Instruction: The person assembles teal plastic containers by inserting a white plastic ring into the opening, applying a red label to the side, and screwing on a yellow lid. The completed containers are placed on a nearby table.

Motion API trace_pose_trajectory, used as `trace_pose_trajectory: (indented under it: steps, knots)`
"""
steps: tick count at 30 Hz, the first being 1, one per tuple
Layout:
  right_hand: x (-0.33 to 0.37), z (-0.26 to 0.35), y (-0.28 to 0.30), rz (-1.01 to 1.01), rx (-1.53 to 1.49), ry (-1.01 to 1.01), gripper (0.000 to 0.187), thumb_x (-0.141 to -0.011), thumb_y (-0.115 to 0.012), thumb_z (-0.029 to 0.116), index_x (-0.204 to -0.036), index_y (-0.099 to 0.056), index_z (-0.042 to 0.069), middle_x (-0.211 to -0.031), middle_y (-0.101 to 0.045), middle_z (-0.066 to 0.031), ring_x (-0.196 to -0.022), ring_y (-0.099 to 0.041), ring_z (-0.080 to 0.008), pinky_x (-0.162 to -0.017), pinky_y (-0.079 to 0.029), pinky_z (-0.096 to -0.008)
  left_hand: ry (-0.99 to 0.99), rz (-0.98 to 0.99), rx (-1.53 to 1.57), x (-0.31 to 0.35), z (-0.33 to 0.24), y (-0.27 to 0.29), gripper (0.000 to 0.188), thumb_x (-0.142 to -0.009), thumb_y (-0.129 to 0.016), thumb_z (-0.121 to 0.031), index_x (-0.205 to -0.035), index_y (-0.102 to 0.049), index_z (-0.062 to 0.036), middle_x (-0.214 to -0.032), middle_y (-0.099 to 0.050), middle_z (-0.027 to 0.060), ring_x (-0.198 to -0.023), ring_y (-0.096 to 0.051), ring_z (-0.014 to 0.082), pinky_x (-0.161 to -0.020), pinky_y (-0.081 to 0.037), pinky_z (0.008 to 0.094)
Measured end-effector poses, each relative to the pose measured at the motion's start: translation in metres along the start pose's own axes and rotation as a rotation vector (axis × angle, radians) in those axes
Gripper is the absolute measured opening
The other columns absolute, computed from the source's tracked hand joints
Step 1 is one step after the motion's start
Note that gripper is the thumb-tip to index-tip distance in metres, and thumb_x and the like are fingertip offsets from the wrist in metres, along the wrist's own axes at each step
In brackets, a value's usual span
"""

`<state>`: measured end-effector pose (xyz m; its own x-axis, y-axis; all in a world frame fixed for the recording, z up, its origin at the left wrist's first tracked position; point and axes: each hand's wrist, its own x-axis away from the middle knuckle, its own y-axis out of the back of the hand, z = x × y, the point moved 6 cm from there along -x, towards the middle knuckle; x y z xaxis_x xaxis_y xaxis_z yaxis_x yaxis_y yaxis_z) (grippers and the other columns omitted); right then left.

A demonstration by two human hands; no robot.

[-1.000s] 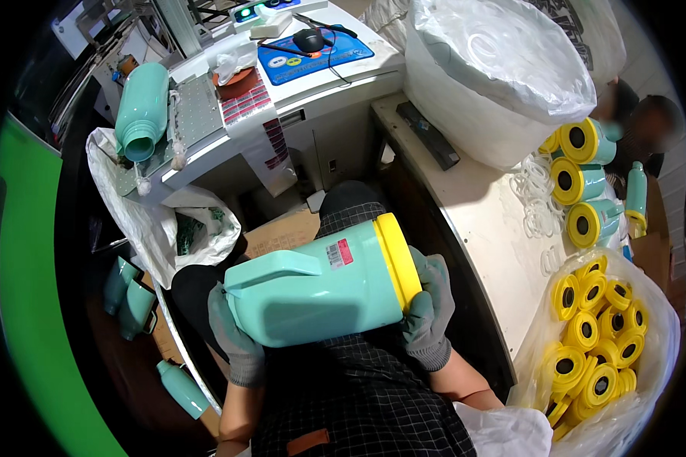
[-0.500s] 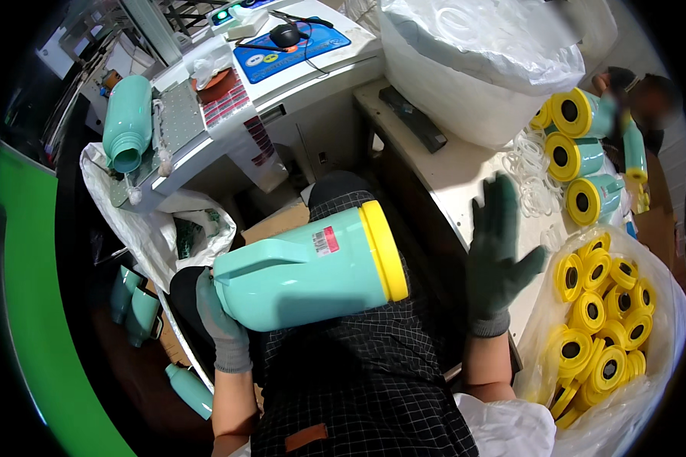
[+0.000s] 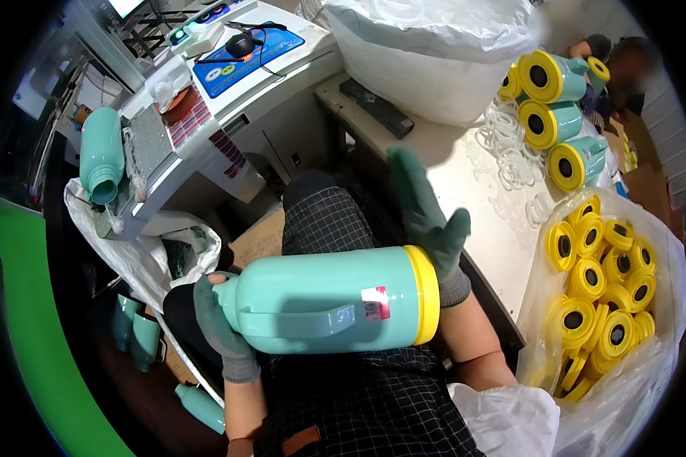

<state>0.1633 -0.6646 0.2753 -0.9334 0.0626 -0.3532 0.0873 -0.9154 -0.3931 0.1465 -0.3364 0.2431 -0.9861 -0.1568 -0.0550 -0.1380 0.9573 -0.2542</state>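
A large mint-green plastic flask body with a moulded handle and a yellow ring at its base point(image 3: 335, 308) lies on its side across the person's lap, above the dark checked apron point(image 3: 358, 404). Its narrow neck points to the left and its yellow end to the right. The left hand point(image 3: 219, 327), in a grey-green knitted glove, is closed around the neck end and carries the flask. The right hand point(image 3: 427, 221), in the same kind of glove, is wide open with the fingers spread; it stands just behind the yellow end of the flask, and I cannot tell if the wrist touches it.

To the right, near the person, a clear plastic bag point(image 3: 663, 365) is full of round yellow plastic caps with a dark hole in the middle point(image 3: 602, 305). Farther on the pale counter point(image 3: 472, 190) lie three more mint-green flasks with yellow bases point(image 3: 556, 114), with their bases turned to the camera, and beside them a heap of thin white rings point(image 3: 511, 148). Behind them sits a big white sack point(image 3: 427, 53).

At the far left is a white machine with a blue control panel point(image 3: 244, 53) – a mint-green bottle without cap point(image 3: 101, 164) lies at its left side. Low at the left, more mint-green bodies point(image 3: 133, 335) stand on the floor
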Motion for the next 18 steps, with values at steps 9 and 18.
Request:
trace_pose_trajectory:
  steps: [9,18]
  knots:
    - [0.084,0.011,-0.005,-0.271,0.447,0.02,0.052,-0.112,-0.041,0.025,-0.159,-0.034,0.004,-0.161,-0.039,-0.0153,-0.148,-0.038,-0.0248,-0.119,-0.034,-0.0378,-0.445,-0.052,-0.812,0.019,-0.052,-0.056,0.035,-0.101,-0.057,-0.026,-0.122,-0.059,0.0015,-0.113,-0.065,0.0126,-0.099,-0.065,0.0217,-0.09,-0.053,0.0329]
    - [0.122,0.061,0.156,-0.603,0.785,0.067,0.048,-0.108,-0.052,0.036,-0.141,-0.053,0.001,-0.127,-0.066,-0.0125,-0.115,-0.064,-0.0239,-0.1,-0.055,-0.0388,-1.001,0.67,-0.555,0.038,-0.067,-0.138,0.101,-0.068,-0.086,-0.066,-0.151,-0.047,-0.0226,-0.14,-0.044,0.0161,-0.124,-0.051,0.0332,-0.095,-0.052,0.0463]
